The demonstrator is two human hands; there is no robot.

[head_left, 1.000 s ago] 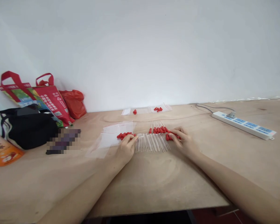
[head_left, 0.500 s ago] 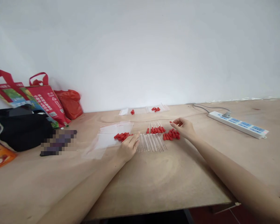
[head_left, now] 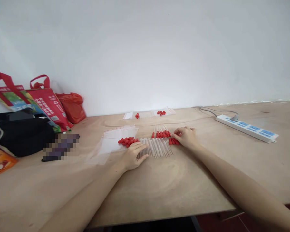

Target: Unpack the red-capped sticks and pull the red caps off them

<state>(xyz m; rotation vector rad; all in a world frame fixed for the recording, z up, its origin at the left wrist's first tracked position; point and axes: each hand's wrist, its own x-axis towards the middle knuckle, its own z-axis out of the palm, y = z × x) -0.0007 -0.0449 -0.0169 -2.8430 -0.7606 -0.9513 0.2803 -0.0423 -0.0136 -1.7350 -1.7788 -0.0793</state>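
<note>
A row of thin clear glass dropper tubes (head_left: 159,148) lies side by side on the wooden table. My left hand (head_left: 134,156) rests at the row's left end, thumb and fingers apart around the nearest tubes. Behind the row, several tubes with red rubber bulbs (head_left: 163,134) on them point away from me. My right hand (head_left: 186,137) pinches at the right end of these, its fingertips closed on a red bulb that they partly hide. Loose red bulbs (head_left: 174,141) lie under and beside that hand. Another pile of red bulbs (head_left: 127,141) sits behind my left hand.
Clear zip bags (head_left: 111,143) lie at left under the bulb pile. Farther back are more bags with red bulbs (head_left: 161,113). A white power strip (head_left: 246,128) stands at right. Shopping bags (head_left: 47,106), a black bag (head_left: 24,135) and a blurred dark object (head_left: 61,147) occupy the left.
My right hand has come down and left with the red bulb to the end of the capped tubes. My left hand has lowered slightly, its thumb now spread from the fingers.
</note>
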